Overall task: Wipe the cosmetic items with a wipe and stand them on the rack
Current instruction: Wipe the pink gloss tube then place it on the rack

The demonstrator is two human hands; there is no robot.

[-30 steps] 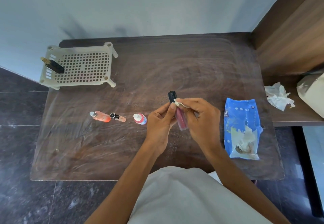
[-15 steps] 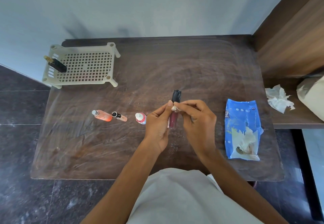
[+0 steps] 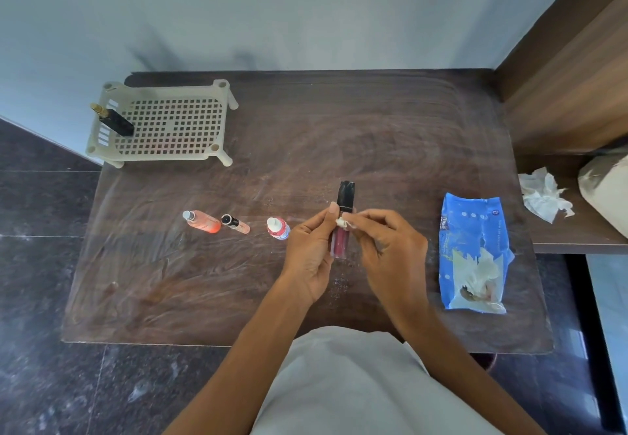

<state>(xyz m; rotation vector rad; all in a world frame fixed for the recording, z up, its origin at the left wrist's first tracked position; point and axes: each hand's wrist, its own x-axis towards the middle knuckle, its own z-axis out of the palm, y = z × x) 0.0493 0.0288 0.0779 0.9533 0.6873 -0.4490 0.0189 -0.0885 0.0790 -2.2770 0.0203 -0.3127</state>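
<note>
The dark table fills the middle of the frame, with a cream rack at upper left and a blue wipes pack at right. At centre the left hand curls round a lip gloss tube. The right hand pinches a small wipe against it.

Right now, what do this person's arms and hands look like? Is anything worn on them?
Both are bare. The left hand and right hand have no gloves, and no watch or bracelet shows at either wrist. The forearms are uncovered, with no sleeve in view. The only clothing seen is a plain off-white garment at the bottom of the view.
</note>
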